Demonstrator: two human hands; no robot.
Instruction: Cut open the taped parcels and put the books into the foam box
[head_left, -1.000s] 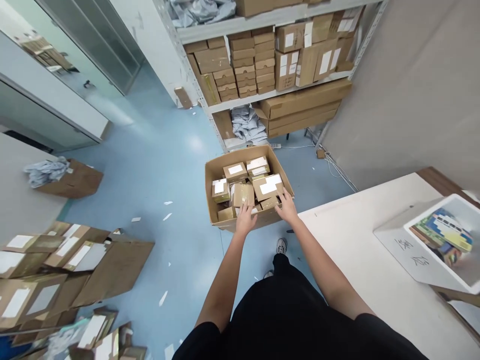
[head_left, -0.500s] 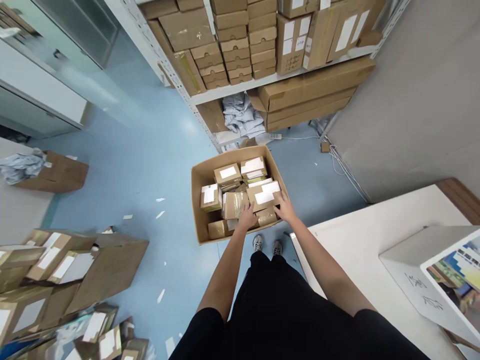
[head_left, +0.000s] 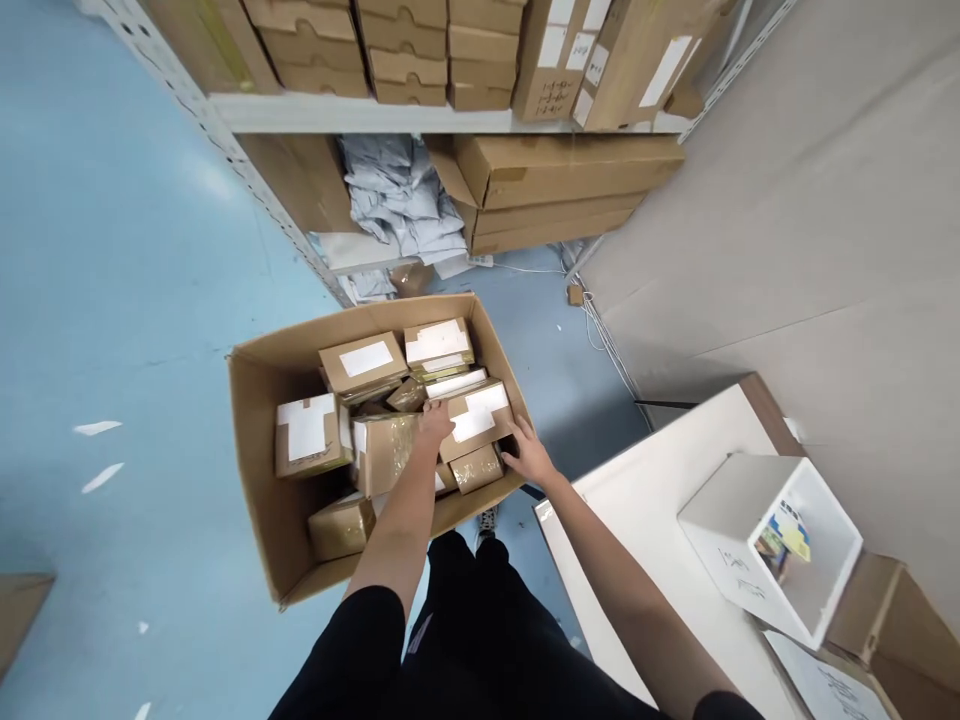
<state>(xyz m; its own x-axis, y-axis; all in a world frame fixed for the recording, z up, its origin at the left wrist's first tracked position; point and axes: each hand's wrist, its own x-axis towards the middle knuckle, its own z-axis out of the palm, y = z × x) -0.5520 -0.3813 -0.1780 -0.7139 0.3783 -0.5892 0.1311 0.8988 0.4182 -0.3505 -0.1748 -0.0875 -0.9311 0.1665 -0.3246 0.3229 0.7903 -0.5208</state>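
A large open carton (head_left: 259,480) stands on the floor in front of me, holding several smaller taped boxes. Among them, on the right side, lies a cardboard box (head_left: 495,425) with white labels on top. My left hand (head_left: 435,425) is at this box's left end, fingers bent over its edge. At its right end is my right hand (head_left: 529,455), fingers curled against the side and thumb toward me. Both hands grip the labelled box between them. To the left sit a box with a white label (head_left: 307,430) and a tape-covered box (head_left: 386,450).
Beyond the carton rises a metal shelf (head_left: 360,115) stacked with boxes, with grey plastic bags (head_left: 405,190) below. On the right, a white table (head_left: 600,540) carries a white bin (head_left: 739,520). Cables (head_left: 611,345) run along the wall; paper scraps (head_left: 101,478) lie on the floor.
My view has come closer to the carton and turned, so the carton looks larger and further left. Both hands stay at the labelled box, which sits in about the same place inside the carton.
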